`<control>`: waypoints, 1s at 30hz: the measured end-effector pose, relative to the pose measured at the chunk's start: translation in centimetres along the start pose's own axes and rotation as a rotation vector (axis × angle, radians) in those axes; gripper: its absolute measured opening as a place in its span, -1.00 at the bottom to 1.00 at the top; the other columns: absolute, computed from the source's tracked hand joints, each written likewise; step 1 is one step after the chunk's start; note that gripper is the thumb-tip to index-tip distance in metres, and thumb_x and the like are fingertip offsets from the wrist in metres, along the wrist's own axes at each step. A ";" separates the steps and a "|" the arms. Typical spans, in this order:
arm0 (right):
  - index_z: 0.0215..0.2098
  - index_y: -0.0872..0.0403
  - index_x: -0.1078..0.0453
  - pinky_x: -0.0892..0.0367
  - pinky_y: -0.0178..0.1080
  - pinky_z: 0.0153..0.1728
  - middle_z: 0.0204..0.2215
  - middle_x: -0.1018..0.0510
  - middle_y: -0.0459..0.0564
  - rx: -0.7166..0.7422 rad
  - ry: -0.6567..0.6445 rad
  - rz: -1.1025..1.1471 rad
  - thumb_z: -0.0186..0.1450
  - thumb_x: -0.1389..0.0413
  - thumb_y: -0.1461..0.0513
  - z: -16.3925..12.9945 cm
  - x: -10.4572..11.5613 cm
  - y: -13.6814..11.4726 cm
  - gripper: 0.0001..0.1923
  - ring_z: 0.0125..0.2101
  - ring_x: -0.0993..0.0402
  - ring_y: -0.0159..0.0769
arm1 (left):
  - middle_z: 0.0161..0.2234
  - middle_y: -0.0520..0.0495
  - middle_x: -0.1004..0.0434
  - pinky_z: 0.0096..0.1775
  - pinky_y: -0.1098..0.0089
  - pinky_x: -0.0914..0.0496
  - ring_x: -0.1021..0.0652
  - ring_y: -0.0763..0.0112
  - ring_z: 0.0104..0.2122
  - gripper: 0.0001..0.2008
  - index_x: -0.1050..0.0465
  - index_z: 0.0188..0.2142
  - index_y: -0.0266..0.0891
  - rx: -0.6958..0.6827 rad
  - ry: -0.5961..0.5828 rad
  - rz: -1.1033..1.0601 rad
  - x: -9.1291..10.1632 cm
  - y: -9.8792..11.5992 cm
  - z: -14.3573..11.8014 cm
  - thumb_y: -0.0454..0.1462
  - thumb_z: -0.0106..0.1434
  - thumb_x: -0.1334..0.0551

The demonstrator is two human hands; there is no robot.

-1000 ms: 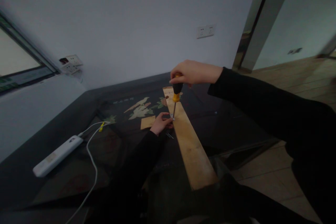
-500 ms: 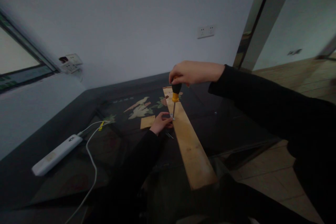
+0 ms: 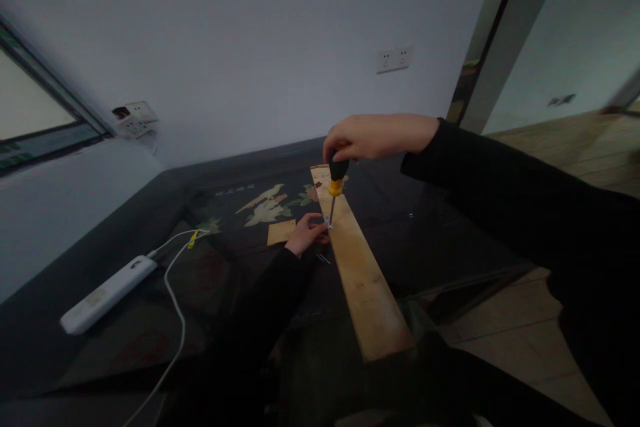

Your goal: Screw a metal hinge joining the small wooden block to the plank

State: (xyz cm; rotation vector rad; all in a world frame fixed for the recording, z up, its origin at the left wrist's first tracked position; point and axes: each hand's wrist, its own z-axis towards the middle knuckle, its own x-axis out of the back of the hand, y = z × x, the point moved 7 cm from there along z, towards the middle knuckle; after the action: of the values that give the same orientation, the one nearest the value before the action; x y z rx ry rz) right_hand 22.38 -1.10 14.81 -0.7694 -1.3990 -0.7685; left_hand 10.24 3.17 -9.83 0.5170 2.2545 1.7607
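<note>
My right hand (image 3: 357,137) is closed around the black-and-yellow handle of a screwdriver (image 3: 335,187). The screwdriver stands nearly upright, its shaft running down to the left edge of a long wooden board (image 3: 367,283). At the tip is a small shiny metal piece (image 3: 327,221); its exact kind is too small to tell. My left hand (image 3: 307,233) pinches this piece against the board's edge, fingers partly hidden. Just below that hand, a few screws or nails (image 3: 323,258) lie on the dark table.
A small square wooden piece (image 3: 281,232) lies left of my left hand. Farther left, a white power strip (image 3: 110,293) and its white cable (image 3: 180,313) rest on the dark table (image 3: 430,233). The board's near end overhangs the table's front edge. A wall rises behind.
My right hand and the screwdriver's handle have shifted slightly to the right, and the wrist has turned a little. My left hand and the board look unchanged.
</note>
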 end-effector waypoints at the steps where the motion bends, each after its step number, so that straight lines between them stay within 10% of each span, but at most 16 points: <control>1: -0.07 0.13 -0.48 -0.12 -0.27 -0.34 -0.27 -0.57 0.05 -0.026 0.024 -0.035 0.30 0.00 0.20 -0.1 0.0 -0.1 -0.68 -0.37 -0.40 -0.35 | -0.42 -0.05 -0.53 -0.44 0.45 -0.48 -0.54 0.52 -0.58 -0.72 -0.25 -0.08 -0.30 0.003 0.002 -0.001 0.0 0.1 -0.1 -0.39 0.23 -0.24; 8: -0.14 0.16 -0.51 -0.12 -0.22 -0.36 -0.27 -0.55 0.20 -0.311 0.262 -0.182 0.35 0.18 -0.06 -0.5 0.2 0.4 -0.42 -0.29 -0.44 -0.18 | -0.44 -0.02 -0.52 -0.42 0.45 -0.48 -0.54 0.53 -0.58 -0.73 -0.23 -0.08 -0.30 -0.004 0.003 -0.001 -0.3 0.5 -0.5 -0.42 0.24 -0.22; 17: -0.10 0.15 -0.50 -0.17 -0.28 -0.29 -0.23 -0.57 0.05 0.057 0.058 0.004 0.23 -0.07 0.25 -0.3 0.5 0.1 -0.70 -0.28 -0.41 -0.32 | -0.45 0.00 -0.51 -0.45 0.49 -0.48 -0.55 0.53 -0.58 -0.75 -0.23 -0.10 -0.29 -0.006 -0.014 0.002 -0.2 0.2 -0.2 -0.42 0.25 -0.22; 25: -0.11 0.21 -0.50 -0.16 -0.20 -0.34 -0.27 -0.56 0.26 -0.346 0.280 -0.260 0.38 0.18 0.01 -0.7 0.2 -0.4 -0.45 -0.25 -0.45 -0.09 | -0.46 0.00 -0.51 -0.46 0.48 -0.47 -0.54 0.53 -0.60 -0.69 -0.23 -0.08 -0.30 0.000 -0.005 0.000 -0.1 0.2 0.0 -0.40 0.21 -0.27; 30: -0.09 0.14 -0.50 -0.16 -0.22 -0.31 -0.23 -0.56 0.15 -0.196 0.171 -0.106 0.27 0.00 -0.06 -0.2 0.5 0.3 -0.50 -0.25 -0.44 -0.18 | -0.46 0.01 -0.50 -0.45 0.47 -0.48 -0.54 0.54 -0.59 -0.72 -0.23 -0.09 -0.30 -0.011 -0.005 0.004 0.0 0.1 0.1 -0.42 0.23 -0.24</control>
State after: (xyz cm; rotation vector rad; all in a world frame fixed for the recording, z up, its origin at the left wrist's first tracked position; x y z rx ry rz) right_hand 22.81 -1.11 15.33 -0.7652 -1.2295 -1.0423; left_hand 10.24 3.25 -9.78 0.5236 2.2404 1.7713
